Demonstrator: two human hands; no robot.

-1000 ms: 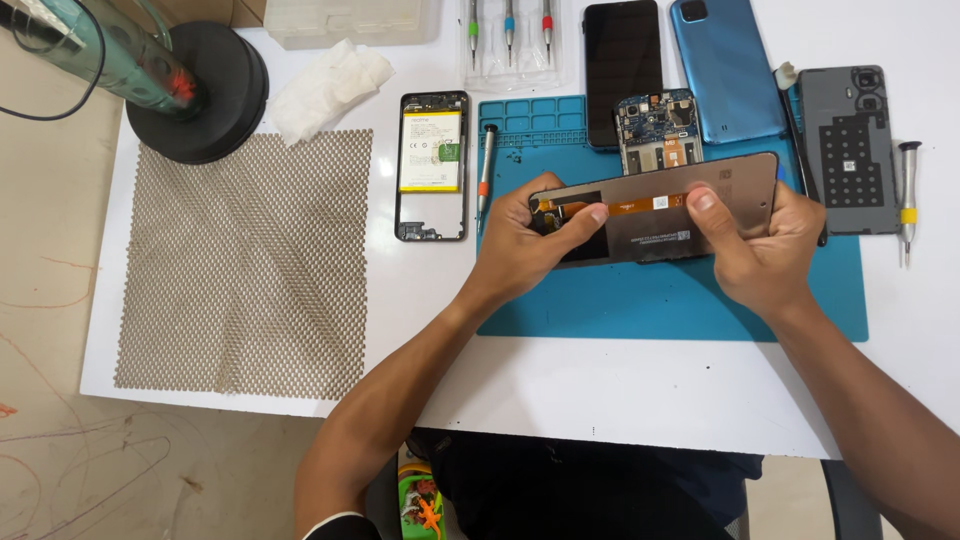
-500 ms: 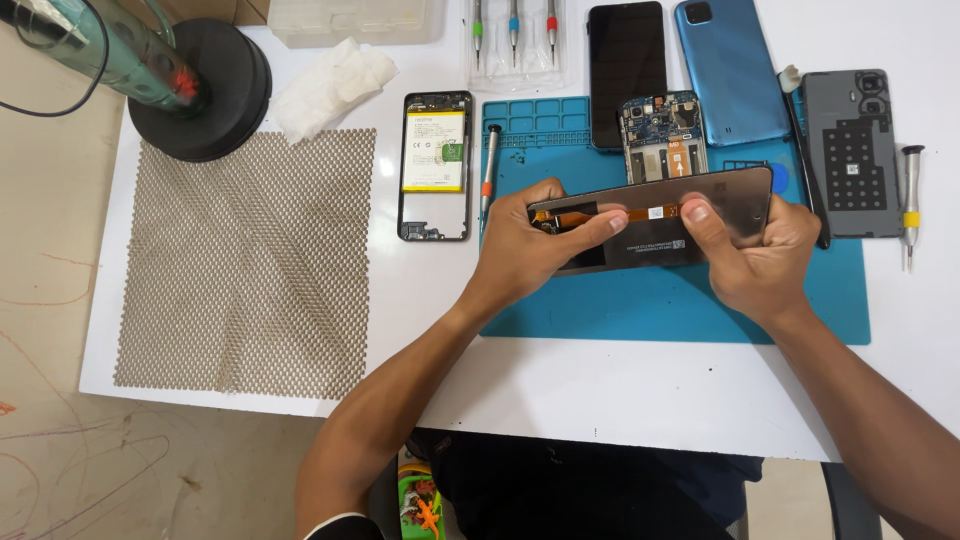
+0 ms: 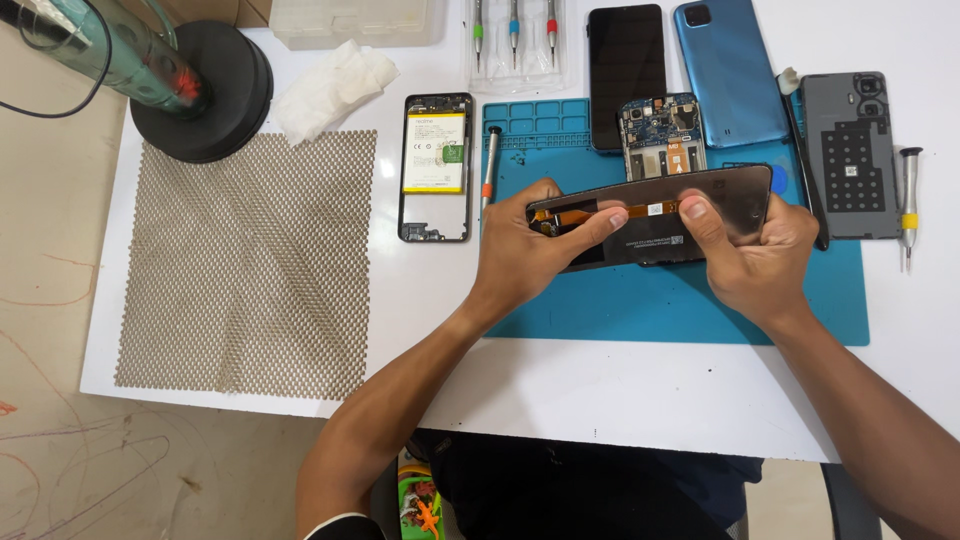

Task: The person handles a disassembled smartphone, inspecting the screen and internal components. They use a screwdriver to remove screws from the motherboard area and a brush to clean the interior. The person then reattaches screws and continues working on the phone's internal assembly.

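Both hands hold a dark phone display panel (image 3: 720, 200), back side up, over the blue work mat (image 3: 660, 300). My left hand (image 3: 525, 250) grips its left end, with the index finger lying along an orange flex cable (image 3: 600, 213). At the right end, my right hand (image 3: 750, 255) holds the panel with its thumb pressed near the cable's connector. Just behind the panel, a blue phone circuit board (image 3: 660, 135) lies on the mat.
A phone frame with battery (image 3: 436, 165) and a screwdriver (image 3: 490, 165) lie left of the mat. A black phone (image 3: 627, 70), blue back cover (image 3: 730, 70), grey inner cover (image 3: 850, 150) and another screwdriver (image 3: 908, 205) sit behind and right. A mesh pad (image 3: 250, 260), tissue (image 3: 335, 85) and black stand (image 3: 205, 90) are left.
The panel has been turned slightly in my hands and raised at the right end. My left index finger now lies along the orange cable.
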